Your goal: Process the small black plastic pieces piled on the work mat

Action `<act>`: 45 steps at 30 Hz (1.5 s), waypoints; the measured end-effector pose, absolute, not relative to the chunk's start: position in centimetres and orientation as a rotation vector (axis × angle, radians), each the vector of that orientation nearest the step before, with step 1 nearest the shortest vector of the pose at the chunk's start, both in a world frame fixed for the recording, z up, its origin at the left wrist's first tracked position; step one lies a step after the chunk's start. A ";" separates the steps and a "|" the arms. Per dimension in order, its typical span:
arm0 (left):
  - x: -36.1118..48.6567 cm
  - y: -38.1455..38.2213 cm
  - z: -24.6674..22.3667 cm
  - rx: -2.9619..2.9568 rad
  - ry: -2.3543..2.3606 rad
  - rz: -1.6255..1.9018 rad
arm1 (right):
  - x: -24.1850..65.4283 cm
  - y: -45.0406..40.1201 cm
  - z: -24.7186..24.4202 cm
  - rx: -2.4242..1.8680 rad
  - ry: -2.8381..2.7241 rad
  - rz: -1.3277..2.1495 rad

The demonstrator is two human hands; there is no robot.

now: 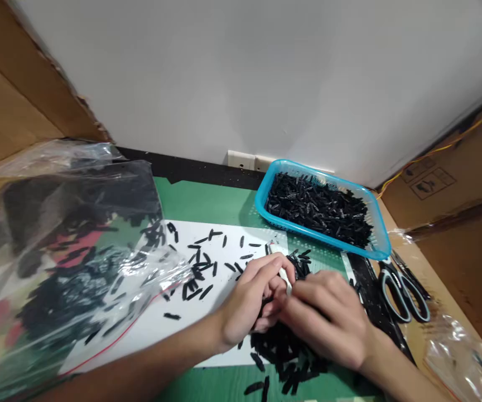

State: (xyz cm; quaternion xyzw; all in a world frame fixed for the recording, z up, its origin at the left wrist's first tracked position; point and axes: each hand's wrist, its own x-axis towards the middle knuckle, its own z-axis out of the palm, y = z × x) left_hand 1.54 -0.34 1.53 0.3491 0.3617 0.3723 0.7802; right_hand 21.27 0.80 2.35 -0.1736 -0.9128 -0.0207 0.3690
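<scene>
My left hand [258, 296] is closed, with its fingers curled around a slim white tool [283, 274] whose kind I cannot make out. Against it, my right hand [333, 318] is pinched shut; whatever its fingertips hold is hidden. Both hands meet over a pile of small black strips [280, 346] on the green mat. More black strips [199, 268] lie scattered on a white sheet [220, 312] to the left of my hands.
A blue plastic basket [274, 219] full of black strips stands behind my hands. Black-handled scissors [404, 296] lie at the right. A large clear zip bag [111, 251] with black pieces covers the left side. Cardboard walls [454, 184] flank the table.
</scene>
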 end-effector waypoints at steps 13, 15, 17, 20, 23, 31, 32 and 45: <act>2.5 -1.2 1.4 0.942 0.920 1.005 | 18.5 -3.1 1.5 -0.505 -2.357 -0.003; 2.5 -1.2 1.5 0.963 0.941 1.005 | 18.5 -3.2 1.2 -0.549 -2.331 0.033; 2.4 -1.2 1.7 0.979 0.956 0.989 | 18.6 -3.2 0.9 -0.565 -2.318 0.070; 2.3 -1.1 2.0 1.002 0.952 0.969 | 18.8 -3.1 0.8 -0.543 -2.320 0.134; 2.3 -1.0 2.1 1.024 0.958 0.967 | 19.0 -3.0 0.9 -0.561 -2.309 0.203; 2.2 -1.1 2.0 1.019 0.962 0.961 | 18.7 -2.7 1.2 -0.635 -2.217 0.294; 2.2 -1.1 2.0 1.001 0.962 0.955 | 18.7 -2.7 1.3 -0.658 -2.199 0.312; 1.9 -1.3 1.4 0.846 0.901 0.843 | 20.3 -0.1 2.7 -1.095 -1.646 0.954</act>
